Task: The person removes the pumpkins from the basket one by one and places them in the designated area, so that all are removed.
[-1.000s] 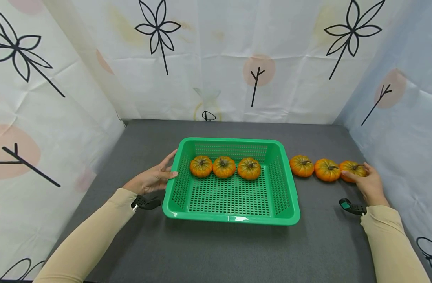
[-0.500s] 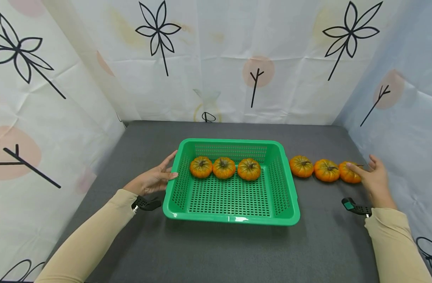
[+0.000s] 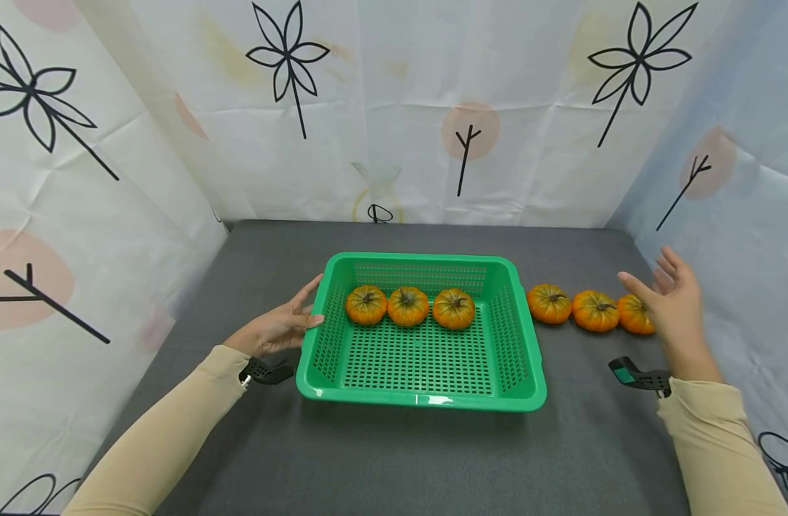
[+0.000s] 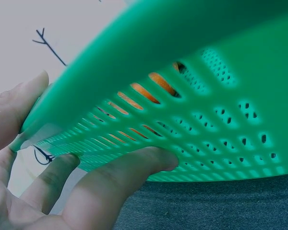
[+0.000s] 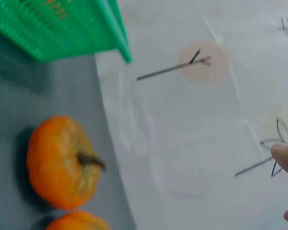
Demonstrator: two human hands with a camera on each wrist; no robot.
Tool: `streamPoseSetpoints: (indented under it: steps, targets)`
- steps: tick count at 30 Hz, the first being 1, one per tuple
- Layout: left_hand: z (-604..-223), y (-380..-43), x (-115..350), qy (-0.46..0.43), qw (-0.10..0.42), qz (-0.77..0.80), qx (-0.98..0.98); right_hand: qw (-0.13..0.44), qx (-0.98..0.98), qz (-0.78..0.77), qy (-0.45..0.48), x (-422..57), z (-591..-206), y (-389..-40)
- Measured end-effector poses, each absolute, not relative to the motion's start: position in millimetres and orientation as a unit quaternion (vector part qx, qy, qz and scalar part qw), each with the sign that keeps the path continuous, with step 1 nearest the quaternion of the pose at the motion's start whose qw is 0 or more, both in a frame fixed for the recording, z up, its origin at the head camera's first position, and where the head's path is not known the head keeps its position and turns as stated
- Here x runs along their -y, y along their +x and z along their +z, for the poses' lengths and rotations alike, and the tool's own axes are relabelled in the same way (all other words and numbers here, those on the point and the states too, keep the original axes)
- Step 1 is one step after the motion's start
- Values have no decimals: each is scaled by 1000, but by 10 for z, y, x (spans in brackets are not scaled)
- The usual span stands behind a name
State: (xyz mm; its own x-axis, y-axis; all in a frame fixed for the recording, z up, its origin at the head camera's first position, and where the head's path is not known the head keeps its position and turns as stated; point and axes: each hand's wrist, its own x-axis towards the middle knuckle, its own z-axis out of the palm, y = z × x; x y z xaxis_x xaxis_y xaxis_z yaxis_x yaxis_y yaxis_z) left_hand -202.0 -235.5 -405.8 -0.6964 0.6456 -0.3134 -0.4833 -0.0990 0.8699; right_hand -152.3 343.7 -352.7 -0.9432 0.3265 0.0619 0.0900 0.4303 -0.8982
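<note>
A green plastic basket (image 3: pixel 421 403) with slotted walls holds a row of pumpkins: a left one (image 3: pixel 366 305), a middle one (image 3: pixel 408 307) and a right one (image 3: pixel 454 309). My left hand (image 3: pixel 281 326) grips the basket's left side, thumb at the rim and fingers (image 4: pixel 110 182) against the outer wall. To the right of the basket, three more small orange pumpkins lie in a row: one (image 3: pixel 549 303) beside the rim, one (image 3: pixel 595 310) in the middle and one (image 3: pixel 635 314) at the end. My right hand (image 3: pixel 678 308) is raised with fingers apart, partly covering the end pumpkin, and holds nothing.
A grey table (image 3: pixel 394 459) lies under everything. White patterned cloth (image 3: pixel 394 107) hangs behind and at both sides, with the right-hand cloth (image 3: pixel 736 236) close to my right hand. A black camera mount (image 3: pixel 639 376) sticks out from my right wrist.
My right hand let go of the end pumpkin in the right row, then rose up and away from it with fingers spreading. The left hand and basket stayed in place.
</note>
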Motion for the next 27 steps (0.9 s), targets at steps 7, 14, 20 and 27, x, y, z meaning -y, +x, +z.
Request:
streamPoseSetpoints:
  steps: [7,14,20,27]
  targets:
    - [-4059,-2020,2352,73,383,736,-554,156,818,548,-70,-3125,-3305,-1483]
    - [-4060,-2019,2358,66,383,737,-553,170,743,648,9,-2821,-3201,-1493]
    - [-4076,-2029,2366,72,385,739,-549,150,736,656,70,-2567,-3193,-1509]
    - [-4078,-2034,2371,78,385,738,-549,108,751,639,127,-2274,-3204,-1532]
